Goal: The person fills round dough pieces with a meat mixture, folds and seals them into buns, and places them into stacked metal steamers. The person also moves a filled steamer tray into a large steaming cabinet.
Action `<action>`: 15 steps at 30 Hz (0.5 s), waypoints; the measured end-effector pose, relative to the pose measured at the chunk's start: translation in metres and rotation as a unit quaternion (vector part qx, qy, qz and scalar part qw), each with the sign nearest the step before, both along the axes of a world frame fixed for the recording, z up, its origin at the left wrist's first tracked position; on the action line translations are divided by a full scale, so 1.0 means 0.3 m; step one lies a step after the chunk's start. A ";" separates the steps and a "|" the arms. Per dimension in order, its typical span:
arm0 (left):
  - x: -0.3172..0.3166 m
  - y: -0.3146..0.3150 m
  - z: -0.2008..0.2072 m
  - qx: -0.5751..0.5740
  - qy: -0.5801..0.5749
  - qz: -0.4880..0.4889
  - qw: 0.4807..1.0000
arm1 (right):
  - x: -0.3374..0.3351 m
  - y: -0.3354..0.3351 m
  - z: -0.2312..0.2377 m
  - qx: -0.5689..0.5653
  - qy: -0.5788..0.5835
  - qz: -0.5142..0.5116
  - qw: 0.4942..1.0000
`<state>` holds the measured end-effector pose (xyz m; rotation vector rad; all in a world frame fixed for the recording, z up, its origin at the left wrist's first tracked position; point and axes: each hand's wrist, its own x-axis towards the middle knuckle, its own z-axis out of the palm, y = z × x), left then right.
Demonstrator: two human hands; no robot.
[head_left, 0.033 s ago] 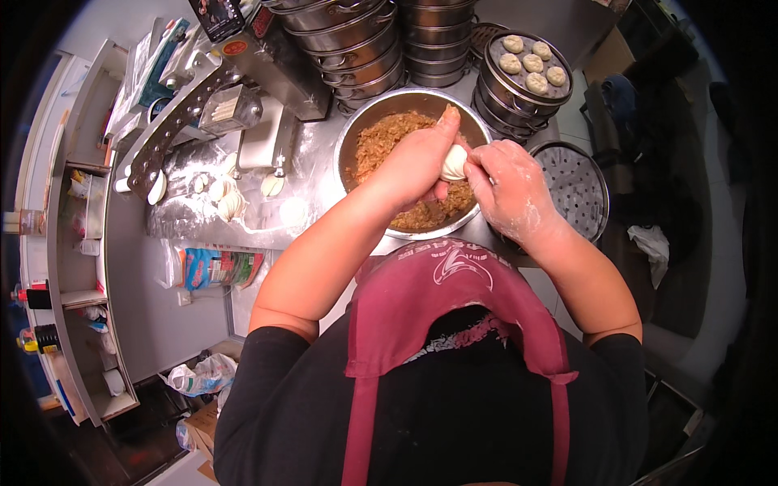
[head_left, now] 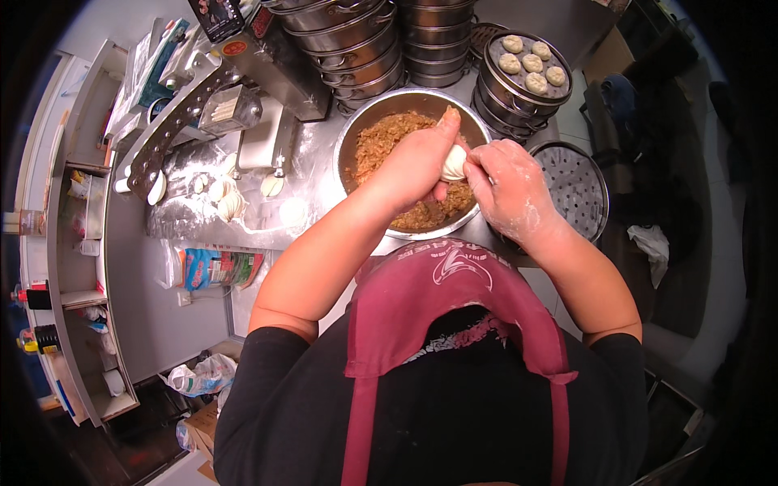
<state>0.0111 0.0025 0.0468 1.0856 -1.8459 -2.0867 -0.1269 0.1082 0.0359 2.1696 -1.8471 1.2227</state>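
Observation:
A white pleated bun (head_left: 454, 164) sits between my two hands, above a large steel bowl (head_left: 346, 146) of brown minced filling (head_left: 385, 139). My left hand (head_left: 417, 166) cups the bun from the left, its thumb raised and smeared with filling. From the right, my right hand (head_left: 515, 188), dusted with flour, pinches the bun's edge with thumb and fingertips. Part of the bun is hidden by the fingers. On the floured steel table to the left lie several flat dough rounds (head_left: 231, 206), some overlapping.
A perforated steamer tray (head_left: 577, 188) lies right of the bowl. Beyond it, several finished buns (head_left: 532, 63) rest on a steamer stack (head_left: 519, 105). Tall steamer stacks (head_left: 356, 57) stand behind the bowl. A steel dough machine (head_left: 271, 73) occupies the back left.

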 end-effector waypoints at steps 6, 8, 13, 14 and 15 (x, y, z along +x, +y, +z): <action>-0.013 0.015 -0.028 -0.014 0.036 0.034 0.999 | 0.017 0.006 -0.003 -0.019 -0.021 -0.004 1.000; -0.017 0.017 -0.040 0.012 0.040 0.039 0.998 | 0.019 0.006 -0.004 -0.011 -0.004 0.000 1.000; -0.011 0.022 -0.038 0.137 0.108 0.068 0.982 | 0.019 0.027 0.025 -0.025 0.015 -0.005 1.000; -0.008 0.020 -0.035 0.164 0.122 0.076 0.976 | 0.022 0.042 0.036 -0.037 -0.002 -0.008 0.999; -0.004 0.019 -0.034 0.194 0.143 0.082 0.967 | 0.022 0.053 0.046 -0.068 -0.011 -0.005 0.998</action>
